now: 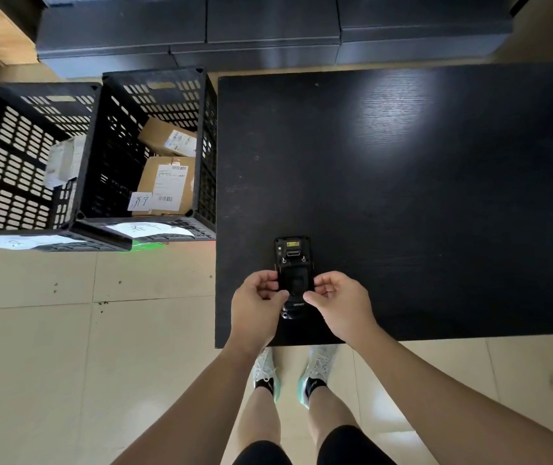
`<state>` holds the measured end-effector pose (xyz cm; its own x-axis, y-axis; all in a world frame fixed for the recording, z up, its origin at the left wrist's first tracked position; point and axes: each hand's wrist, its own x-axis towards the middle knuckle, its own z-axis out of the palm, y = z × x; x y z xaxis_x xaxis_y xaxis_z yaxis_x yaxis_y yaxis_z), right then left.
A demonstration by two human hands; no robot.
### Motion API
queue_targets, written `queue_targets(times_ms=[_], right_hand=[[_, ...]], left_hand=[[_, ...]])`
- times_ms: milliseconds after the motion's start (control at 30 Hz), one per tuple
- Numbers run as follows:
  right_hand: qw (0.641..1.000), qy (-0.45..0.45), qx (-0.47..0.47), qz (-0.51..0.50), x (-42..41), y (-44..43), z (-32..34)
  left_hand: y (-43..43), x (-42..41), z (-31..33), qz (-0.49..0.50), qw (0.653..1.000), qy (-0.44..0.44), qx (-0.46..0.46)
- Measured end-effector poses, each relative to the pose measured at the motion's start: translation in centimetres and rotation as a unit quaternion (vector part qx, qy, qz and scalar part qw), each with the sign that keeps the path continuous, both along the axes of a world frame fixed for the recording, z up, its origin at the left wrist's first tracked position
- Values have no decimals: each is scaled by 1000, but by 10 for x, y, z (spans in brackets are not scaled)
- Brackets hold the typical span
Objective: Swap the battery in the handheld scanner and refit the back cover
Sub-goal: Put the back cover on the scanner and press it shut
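Note:
A black handheld scanner [293,260] lies face down near the front left corner of the black table [402,182], its scan window pointing away from me. Over its middle sits a black back cover [295,281]. My left hand [257,308] pinches the cover's left edge with thumb and fingers. My right hand [342,303] pinches its right edge. Both hands hide the cover's sides, so I cannot tell whether it is seated or lifted. No loose battery is visible.
Two black slotted crates [154,146] stand on the floor left of the table, holding cardboard parcels [167,182] and a white box [63,159]. Paper labels lie at their front. Dark cabinets [268,31] run along the back. My feet stand below the table's front edge.

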<state>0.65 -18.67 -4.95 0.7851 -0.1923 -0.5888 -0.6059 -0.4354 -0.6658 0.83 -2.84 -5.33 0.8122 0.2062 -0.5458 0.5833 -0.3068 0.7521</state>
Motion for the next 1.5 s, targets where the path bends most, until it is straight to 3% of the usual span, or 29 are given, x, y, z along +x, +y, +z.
queue_targets(times_ms=[500, 733, 867, 1033, 1500], right_hand=[[999, 1, -28, -32, -5, 8, 1], [998, -10, -25, -56, -8, 11, 0], [997, -16, -28, -63, 2, 10, 3], [996, -22, -36, -80, 26, 13, 2], [998, -5, -27, -51, 40, 5, -11]], left_hand=[[-7, -2, 2, 8, 1000, 5, 24], [-10, -5, 1, -37, 995, -20, 89], [-12, 2, 3, -8, 995, -20, 102], [-15, 24, 4, 45, 995, -8, 83], [-13, 45, -9, 55, 996, 33, 66]])
